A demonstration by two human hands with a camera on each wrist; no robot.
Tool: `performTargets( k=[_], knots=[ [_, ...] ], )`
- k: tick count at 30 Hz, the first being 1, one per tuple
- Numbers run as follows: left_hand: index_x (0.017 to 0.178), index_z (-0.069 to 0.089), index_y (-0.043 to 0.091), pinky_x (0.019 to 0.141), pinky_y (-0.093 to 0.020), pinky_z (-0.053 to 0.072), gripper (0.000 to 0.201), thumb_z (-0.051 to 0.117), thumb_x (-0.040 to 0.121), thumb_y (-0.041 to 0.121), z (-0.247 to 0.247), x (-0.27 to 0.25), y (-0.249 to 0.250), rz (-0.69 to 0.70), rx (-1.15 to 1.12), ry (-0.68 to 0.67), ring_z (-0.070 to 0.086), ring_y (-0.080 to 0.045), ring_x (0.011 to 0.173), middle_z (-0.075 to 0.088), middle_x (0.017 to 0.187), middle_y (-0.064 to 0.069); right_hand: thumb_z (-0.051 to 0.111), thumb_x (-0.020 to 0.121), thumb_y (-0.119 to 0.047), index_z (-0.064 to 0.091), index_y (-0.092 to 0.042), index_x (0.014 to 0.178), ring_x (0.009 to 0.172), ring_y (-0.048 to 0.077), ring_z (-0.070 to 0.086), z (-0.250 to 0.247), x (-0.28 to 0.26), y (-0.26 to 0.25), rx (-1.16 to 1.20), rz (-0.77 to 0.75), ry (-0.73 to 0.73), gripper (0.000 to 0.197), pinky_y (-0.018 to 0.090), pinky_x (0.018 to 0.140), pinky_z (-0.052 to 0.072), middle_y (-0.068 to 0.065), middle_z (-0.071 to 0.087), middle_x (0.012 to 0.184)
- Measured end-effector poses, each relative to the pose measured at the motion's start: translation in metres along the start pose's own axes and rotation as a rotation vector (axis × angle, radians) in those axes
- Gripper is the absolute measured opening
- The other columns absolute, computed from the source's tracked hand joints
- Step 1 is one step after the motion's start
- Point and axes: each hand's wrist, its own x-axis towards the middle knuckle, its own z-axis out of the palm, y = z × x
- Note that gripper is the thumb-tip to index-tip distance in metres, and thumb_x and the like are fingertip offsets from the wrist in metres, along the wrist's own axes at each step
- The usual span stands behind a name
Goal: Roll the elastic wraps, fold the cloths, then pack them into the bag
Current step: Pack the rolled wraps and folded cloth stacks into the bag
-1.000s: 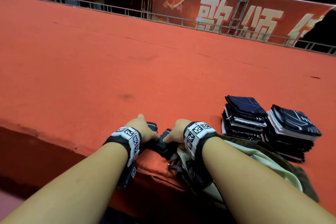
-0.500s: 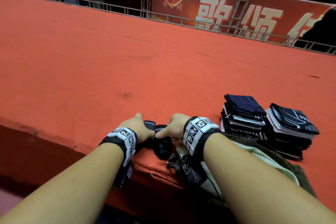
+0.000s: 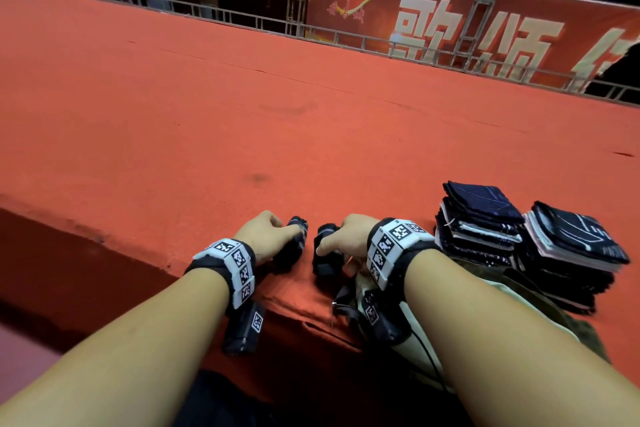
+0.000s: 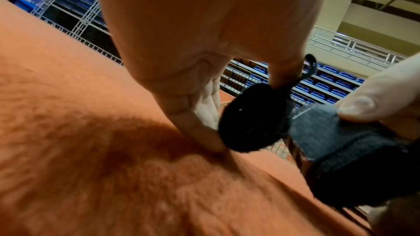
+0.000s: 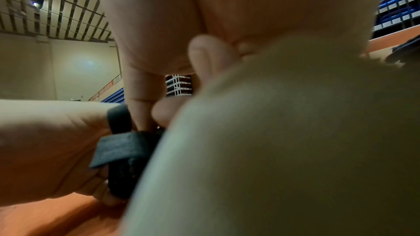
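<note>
Hands (image 3: 268, 232) parted, splitting wraps (image 3: 325, 250) apart; red carpet (image 3: 207, 114) beneath.

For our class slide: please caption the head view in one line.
Both hands, left hand and right hand, grip dark elastic wraps beside stacked folded cloths.

Head view: taken from above and behind both forearms, directed forward and down across the red carpeted surface (image 3: 242, 107). Left wrist view: placed very near the surface, directed along the fingers. Right wrist view: likewise close. The dark elastic wrap (image 4: 252, 119) is shared by all three.
</note>
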Motion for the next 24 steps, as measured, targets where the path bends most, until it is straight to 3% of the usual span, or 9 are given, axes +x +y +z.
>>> performTargets(
  k=[3, 5, 7, 10, 14, 20, 22, 24],
  knots=[
    [0.118, 0.057, 0.016, 0.049, -0.029, 0.047, 0.035, 0.069, 0.088, 0.03, 0.003, -0.005, -0.001, -0.018, -0.36, -0.152, 0.055, -0.023, 0.048, 0.064, 0.074, -0.01, 0.078, 0.072, -0.041, 0.066, -0.008, 0.082, 0.057, 0.026, 0.065, 0.005, 0.003, -0.001, -0.028, -0.05, 0.048, 0.036, 0.031, 0.056, 0.051, 0.01, 0.07, 0.073],
    [0.122, 0.056, 0.014, 0.051, -0.03, 0.043, 0.029, 0.061, 0.094, 0.019, 0.001, -0.011, 0.004, -0.01, -0.484, -0.224, 0.049, -0.021, 0.047, 0.06, 0.077, -0.016, 0.077, 0.072, -0.044, 0.067, -0.009, 0.086, 0.054, 0.026, 0.064, 0.008, 0.005, -0.001, 0.0, -0.083, 0.059, 0.039, 0.03, 0.054, 0.049, 0.009, 0.069, 0.07],
    [0.116, 0.058, 0.017, 0.053, -0.031, 0.042, 0.021, 0.057, 0.095, 0.015, -0.003, -0.016, 0.011, 0.01, -0.525, -0.244, 0.048, -0.021, 0.05, 0.059, 0.086, -0.019, 0.077, 0.072, -0.044, 0.068, -0.007, 0.088, 0.052, 0.026, 0.062, 0.007, 0.004, -0.001, 0.046, -0.112, 0.062, 0.042, 0.029, 0.051, 0.046, 0.009, 0.068, 0.068],
    [0.118, 0.06, 0.015, 0.055, -0.03, 0.041, 0.023, 0.061, 0.095, 0.017, -0.006, -0.022, 0.019, 0.015, -0.614, -0.245, 0.046, -0.02, 0.055, 0.058, 0.091, -0.019, 0.075, 0.071, -0.046, 0.069, -0.005, 0.092, 0.051, 0.024, 0.057, 0.0, -0.001, 0.002, 0.166, -0.133, 0.065, 0.047, 0.027, 0.049, 0.04, 0.008, 0.064, 0.064],
    [0.119, 0.057, 0.009, 0.063, -0.037, 0.039, 0.035, 0.072, 0.093, 0.027, -0.005, -0.032, 0.039, 0.077, -0.669, -0.258, 0.042, -0.018, 0.054, 0.056, 0.078, -0.013, 0.073, 0.077, -0.044, 0.066, -0.01, 0.088, 0.048, 0.021, 0.045, -0.016, -0.015, 0.008, 0.312, -0.163, 0.078, 0.037, 0.024, 0.047, 0.034, 0.01, 0.056, 0.06],
    [0.122, 0.058, 0.012, 0.072, -0.048, 0.057, 0.035, 0.071, 0.093, 0.028, 0.0, -0.057, 0.09, 0.196, -0.574, -0.2, 0.058, -0.029, 0.069, 0.064, 0.088, -0.016, 0.07, 0.084, -0.03, 0.064, -0.002, 0.097, 0.064, 0.028, 0.052, -0.043, -0.043, 0.026, 0.522, -0.219, 0.097, 0.031, 0.033, 0.056, 0.043, 0.016, 0.056, 0.075],
    [0.121, 0.059, 0.011, 0.072, -0.046, 0.058, 0.033, 0.069, 0.094, 0.026, 0.005, -0.067, 0.107, 0.235, -0.56, -0.185, 0.06, -0.027, 0.069, 0.064, 0.092, -0.016, 0.071, 0.084, -0.029, 0.065, -0.001, 0.1, 0.059, 0.029, 0.059, -0.054, -0.054, 0.034, 0.55, -0.224, 0.131, 0.032, 0.038, 0.062, 0.051, 0.015, 0.061, 0.076],
    [0.12, 0.059, 0.011, 0.065, -0.041, 0.06, 0.032, 0.069, 0.094, 0.026, 0.011, -0.074, 0.121, 0.264, -0.558, -0.19, 0.063, -0.024, 0.062, 0.065, 0.093, -0.016, 0.07, 0.085, -0.025, 0.064, -0.003, 0.096, 0.058, 0.029, 0.06, -0.064, -0.064, 0.042, 0.594, -0.239, 0.151, 0.026, 0.037, 0.06, 0.052, 0.016, 0.06, 0.075]
  ],
)
